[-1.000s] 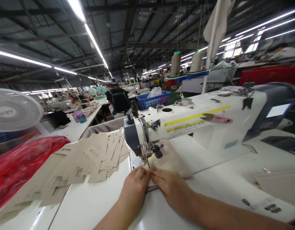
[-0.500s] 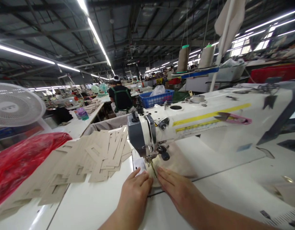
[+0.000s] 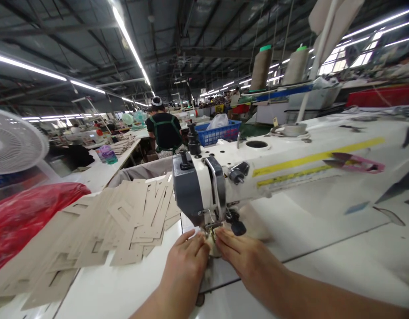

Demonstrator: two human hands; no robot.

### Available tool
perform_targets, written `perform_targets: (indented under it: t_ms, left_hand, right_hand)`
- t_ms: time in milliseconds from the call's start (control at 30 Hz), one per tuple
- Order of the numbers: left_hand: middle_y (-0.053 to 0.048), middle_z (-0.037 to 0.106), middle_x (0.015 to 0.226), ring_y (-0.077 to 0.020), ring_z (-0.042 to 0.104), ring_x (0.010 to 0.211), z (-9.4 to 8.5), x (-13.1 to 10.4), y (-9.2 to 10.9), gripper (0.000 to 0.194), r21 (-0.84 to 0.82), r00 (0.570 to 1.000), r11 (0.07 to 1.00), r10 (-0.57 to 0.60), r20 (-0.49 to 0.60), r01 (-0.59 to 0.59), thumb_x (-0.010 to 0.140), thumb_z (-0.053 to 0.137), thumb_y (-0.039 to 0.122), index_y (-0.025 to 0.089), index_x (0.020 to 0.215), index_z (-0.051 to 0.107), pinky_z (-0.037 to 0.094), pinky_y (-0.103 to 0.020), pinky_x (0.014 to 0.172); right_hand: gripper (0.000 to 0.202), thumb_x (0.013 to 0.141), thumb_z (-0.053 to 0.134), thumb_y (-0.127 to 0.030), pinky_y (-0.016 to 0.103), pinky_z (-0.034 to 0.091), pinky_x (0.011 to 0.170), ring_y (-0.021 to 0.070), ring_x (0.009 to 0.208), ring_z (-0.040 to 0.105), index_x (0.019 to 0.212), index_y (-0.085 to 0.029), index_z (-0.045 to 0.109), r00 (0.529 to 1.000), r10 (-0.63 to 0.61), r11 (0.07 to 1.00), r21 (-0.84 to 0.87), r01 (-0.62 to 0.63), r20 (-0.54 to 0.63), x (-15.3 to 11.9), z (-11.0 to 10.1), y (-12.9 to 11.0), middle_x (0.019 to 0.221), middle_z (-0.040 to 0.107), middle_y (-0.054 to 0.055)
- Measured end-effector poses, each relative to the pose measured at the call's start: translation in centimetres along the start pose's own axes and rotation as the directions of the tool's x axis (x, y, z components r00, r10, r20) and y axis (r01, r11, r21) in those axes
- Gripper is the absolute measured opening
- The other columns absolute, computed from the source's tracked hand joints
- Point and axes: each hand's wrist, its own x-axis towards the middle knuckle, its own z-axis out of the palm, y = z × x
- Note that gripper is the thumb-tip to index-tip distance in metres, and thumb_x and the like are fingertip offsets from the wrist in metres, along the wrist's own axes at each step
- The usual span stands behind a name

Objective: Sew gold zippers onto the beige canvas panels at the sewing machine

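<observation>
Both hands are right up at the needle of the sewing machine [image 3: 257, 173]. Left hand [image 3: 187, 263] lies flat w/ fingers stretched fwd, fingertips pressing on the beige fabric [image 3: 212, 248] just left of the presser foot [image 3: 211, 228]. Right hand [image 3: 244, 257] does the same from the other side, fingers out and together, tips touching the fabric just right of the foot. Neither hand is closed round anything, they're just pressing the piece down on the machine bed. Fabric sits directly under the foot, mostly hidden btw the two hands; a bit more of it shows behind the right hand, under the machine arm.

Left of the machine there's a big fanned-out pile of beige cut pieces [image 3: 124, 221] w/ rectangular cutouts, lying on the white table [image 3: 118, 288]. Further left a red plastic bag [image 3: 25, 212] and a white fan [image 3: 11, 141]. On top of the machine lie pink-handled snips [image 3: 353, 163], next to a yellow stripe. Two thread cones [image 3: 260, 66] stand on a rack behind it. In the bg a person in a dark top w/ green straps [image 3: 164, 128] stands facing away, near a blue basket [image 3: 220, 133].
</observation>
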Motion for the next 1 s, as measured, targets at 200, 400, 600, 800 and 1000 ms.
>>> perform_targets:
  t_ms: [200, 400, 600, 800, 1000]
  left_hand:
    - [-0.009, 0.069, 0.088, -0.018, 0.067, 0.083, 0.4, 0.4, -0.3, 0.027, 0.011, 0.999, 1.0, -0.029, -0.032, 0.029, 0.094, 0.034, 0.011, 0.013, 0.088, 0.06, 0.054, -0.034, 0.083]
    - [-0.01, 0.07, 0.086, -0.0198, 0.067, 0.077, 0.8, 0.4, -0.8, 0.02, 0.013, 0.997, 0.998, -0.066, -0.031, 0.067, 0.085, 0.044, 0.002, 0.012, 0.084, 0.061, 0.056, -0.036, 0.078]
    - [-0.009, 0.07, 0.088, -0.0203, 0.066, 0.08, 1.2, 0.2, -0.9, 0.018, -0.041, 0.992, 0.991, -0.125, -0.007, 0.125, 0.082, 0.048, 0.001, 0.013, 0.084, 0.061, 0.055, -0.037, 0.079]
    - [-0.008, 0.07, 0.087, -0.0202, 0.066, 0.081, 0.9, 0.3, -0.7, 0.016, -0.107, 0.988, 0.983, -0.154, -0.009, 0.152, 0.085, 0.048, 0.004, 0.014, 0.081, 0.061, 0.054, -0.038, 0.081]
    - [-0.01, 0.069, 0.095, -0.0216, 0.066, 0.088, 0.7, 0.4, -0.8, 0.017, -0.121, 0.986, 0.978, -0.163, 0.044, 0.167, 0.084, 0.048, 0.005, 0.015, 0.083, 0.062, 0.052, -0.04, 0.085]
  right_hand:
    - [0.041, 0.09, 0.026, -0.001, 0.027, 0.057, 0.073, 0.018, 0.083, 0.067, 0.101, -0.011, 0.064, 0.998, 0.053, 0.993, 0.109, -0.055, 0.025, 0.5, 0.0, 0.5, 0.088, 0.07, 0.011]
    - [0.033, 0.091, 0.032, -0.006, 0.032, 0.056, 0.077, 0.0192, 0.083, 0.065, 0.092, -0.014, 0.064, 0.982, 0.162, 0.964, 0.198, -0.178, 0.092, 0.5, 0.8, 0.8, 0.084, 0.066, 0.009]
    - [0.029, 0.088, 0.039, -0.005, 0.032, 0.054, 0.083, 0.0186, 0.093, 0.064, 0.094, -0.019, 0.064, 0.983, 0.114, 0.966, 0.216, -0.143, 0.141, 0.5, 0.1, 1.1, 0.09, 0.067, 0.006]
    - [0.028, 0.084, 0.039, -0.002, 0.034, 0.054, 0.084, 0.0208, 0.092, 0.065, 0.09, -0.016, 0.063, 0.986, 0.109, 0.975, 0.179, -0.131, 0.127, 0.7, 0.0, 1.4, 0.093, 0.069, 0.01]
    - [0.024, 0.082, 0.042, 0.001, 0.032, 0.053, 0.083, 0.0207, 0.089, 0.066, 0.085, -0.014, 0.06, 0.976, 0.126, 0.972, 0.177, -0.157, 0.177, 1.2, -0.3, 1.3, 0.088, 0.069, 0.011]
